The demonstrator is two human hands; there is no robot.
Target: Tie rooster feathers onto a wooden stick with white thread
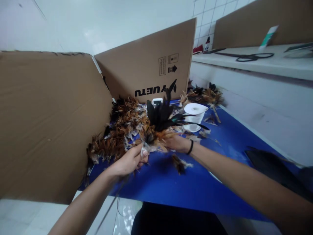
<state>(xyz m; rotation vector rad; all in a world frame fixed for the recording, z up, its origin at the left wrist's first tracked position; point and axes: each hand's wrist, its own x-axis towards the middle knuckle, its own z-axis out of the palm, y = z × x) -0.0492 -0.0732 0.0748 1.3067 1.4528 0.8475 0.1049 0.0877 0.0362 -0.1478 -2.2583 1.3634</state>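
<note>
A bundle of feathers, black at the tip and brown lower down, stands up over the blue table. My left hand pinches its pale lower end, thumb pressed in front. On the other side, my right hand, with a dark band at the wrist, is up against the bundle's brown feathers. Feathers and blur hide the fingers of that hand. Behind my left hand lies a thick heap of brown feathers. One loose feather tuft rests just below my right hand.
Cardboard panels wall the back and left of the blue table. A white spool stands behind my right hand, near a small white device. More feathers lie back right. Scissors rest on a white ledge.
</note>
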